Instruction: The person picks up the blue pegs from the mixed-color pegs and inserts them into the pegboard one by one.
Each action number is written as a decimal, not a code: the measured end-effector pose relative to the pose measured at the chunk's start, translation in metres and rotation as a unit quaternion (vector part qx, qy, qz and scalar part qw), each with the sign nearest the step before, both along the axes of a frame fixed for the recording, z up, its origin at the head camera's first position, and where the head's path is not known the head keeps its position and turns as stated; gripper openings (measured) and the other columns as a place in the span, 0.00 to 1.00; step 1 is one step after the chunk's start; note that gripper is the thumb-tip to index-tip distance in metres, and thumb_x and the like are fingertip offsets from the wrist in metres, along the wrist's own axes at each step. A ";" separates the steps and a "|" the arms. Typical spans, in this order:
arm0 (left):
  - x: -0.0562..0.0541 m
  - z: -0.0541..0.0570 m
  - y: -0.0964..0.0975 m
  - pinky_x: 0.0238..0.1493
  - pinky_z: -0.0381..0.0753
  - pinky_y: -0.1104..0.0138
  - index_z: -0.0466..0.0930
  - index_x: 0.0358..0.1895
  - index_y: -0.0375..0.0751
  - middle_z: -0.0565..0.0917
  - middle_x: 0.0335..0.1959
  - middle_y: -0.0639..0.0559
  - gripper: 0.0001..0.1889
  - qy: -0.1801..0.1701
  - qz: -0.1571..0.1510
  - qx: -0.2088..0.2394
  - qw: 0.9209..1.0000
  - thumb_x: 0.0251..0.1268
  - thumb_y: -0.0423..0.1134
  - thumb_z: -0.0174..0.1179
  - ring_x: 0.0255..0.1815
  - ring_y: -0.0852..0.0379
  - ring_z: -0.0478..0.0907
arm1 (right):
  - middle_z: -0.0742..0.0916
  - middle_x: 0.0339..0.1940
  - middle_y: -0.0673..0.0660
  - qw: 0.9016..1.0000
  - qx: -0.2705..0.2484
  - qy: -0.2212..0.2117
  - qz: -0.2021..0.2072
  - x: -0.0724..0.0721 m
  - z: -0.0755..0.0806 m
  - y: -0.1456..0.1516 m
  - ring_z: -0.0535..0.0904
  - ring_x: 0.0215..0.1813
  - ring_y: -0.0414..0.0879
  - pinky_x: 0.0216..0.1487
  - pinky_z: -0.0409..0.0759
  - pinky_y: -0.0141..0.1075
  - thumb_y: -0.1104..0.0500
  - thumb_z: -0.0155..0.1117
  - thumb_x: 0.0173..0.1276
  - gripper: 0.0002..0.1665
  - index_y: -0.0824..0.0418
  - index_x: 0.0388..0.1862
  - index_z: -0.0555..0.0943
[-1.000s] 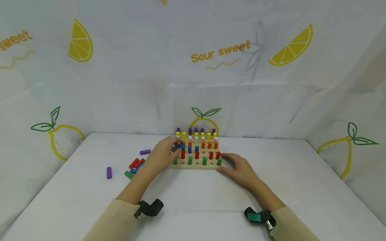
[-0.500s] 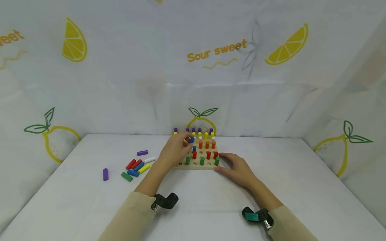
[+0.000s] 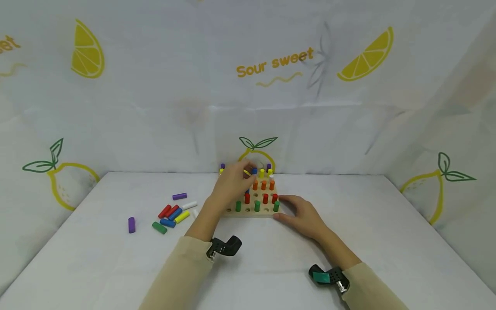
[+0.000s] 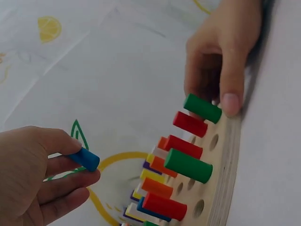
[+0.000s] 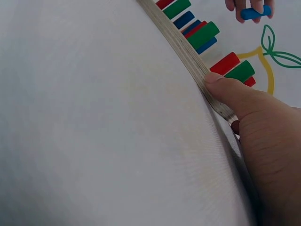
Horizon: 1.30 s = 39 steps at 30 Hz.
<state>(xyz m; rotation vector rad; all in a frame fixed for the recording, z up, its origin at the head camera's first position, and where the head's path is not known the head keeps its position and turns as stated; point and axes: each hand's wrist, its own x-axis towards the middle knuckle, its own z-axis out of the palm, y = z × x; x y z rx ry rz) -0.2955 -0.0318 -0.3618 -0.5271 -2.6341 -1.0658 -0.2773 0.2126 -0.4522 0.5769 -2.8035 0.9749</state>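
Observation:
A wooden pegboard [image 3: 248, 214] stands on the table with coloured pegs upright in rows, among them green pegs [image 4: 188, 165] and red pegs [image 4: 164, 206]. Between thumb and fingers, my left hand [image 3: 231, 183] pinches a blue peg [image 4: 85, 159] above the board's back part, apart from the holes. That hand hides part of the back rows in the head view. At the board's front right corner, my right hand [image 3: 304, 217] grips the edge, its thumb on the front side. Some holes in the front rows have no peg.
Loose pegs lie left of the board: a white peg [image 3: 190, 205], a yellow peg [image 3: 182, 216], a green peg [image 3: 159, 227], plus red and blue ones. Two purple pegs [image 3: 180, 196] lie a little apart. A printed cloth [image 3: 162, 129] hangs behind the table.
My left hand has moved right and slightly back over the board, carrying the blue peg, uncovering more loose pegs. My right hand stays at the corner. The head view has shifted slightly.

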 end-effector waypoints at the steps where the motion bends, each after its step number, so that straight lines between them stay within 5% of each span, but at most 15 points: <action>1: 0.000 0.001 0.000 0.45 0.87 0.64 0.82 0.55 0.44 0.88 0.47 0.49 0.13 -0.002 0.001 0.010 1.000 0.70 0.38 0.64 0.44 0.54 0.87 | 0.82 0.68 0.59 1.000 0.000 -0.002 -0.001 0.000 0.001 0.000 0.73 0.74 0.60 0.74 0.69 0.59 0.42 0.71 0.64 0.38 0.59 0.69 0.76; 9: -0.007 -0.007 0.003 0.47 0.87 0.63 0.83 0.53 0.45 0.89 0.46 0.50 0.12 -0.002 -0.016 0.003 1.000 0.68 0.38 0.64 0.45 0.54 0.87 | 0.81 0.69 0.59 1.000 0.002 -0.015 -0.009 -0.001 0.000 -0.001 0.72 0.75 0.60 0.74 0.68 0.59 0.42 0.71 0.65 0.39 0.59 0.69 0.76; 16: -0.009 -0.020 0.010 0.33 0.80 0.69 0.84 0.52 0.47 0.91 0.44 0.51 0.12 -0.006 -0.006 -0.011 1.000 0.68 0.41 0.66 0.39 0.55 0.87 | 0.82 0.68 0.60 1.000 0.005 -0.006 -0.009 0.002 0.000 -0.001 0.73 0.74 0.60 0.74 0.69 0.59 0.43 0.71 0.65 0.38 0.59 0.69 0.76; 26: -0.014 -0.036 0.007 0.49 0.86 0.57 0.83 0.55 0.44 0.90 0.46 0.49 0.14 -0.027 -0.001 -0.016 1.000 0.69 0.41 0.66 0.48 0.51 0.86 | 0.81 0.68 0.60 1.000 0.009 -0.007 -0.008 0.000 -0.001 -0.002 0.72 0.74 0.60 0.74 0.68 0.59 0.42 0.70 0.65 0.38 0.59 0.69 0.76; 39: -0.017 -0.041 0.007 0.49 0.87 0.61 0.84 0.51 0.43 0.90 0.44 0.50 0.12 -0.028 -0.011 0.002 1.000 0.67 0.37 0.67 0.44 0.54 0.88 | 0.81 0.69 0.59 1.000 0.007 -0.012 -0.010 0.000 -0.001 -0.002 0.72 0.74 0.59 0.75 0.68 0.59 0.42 0.71 0.65 0.38 0.58 0.69 0.76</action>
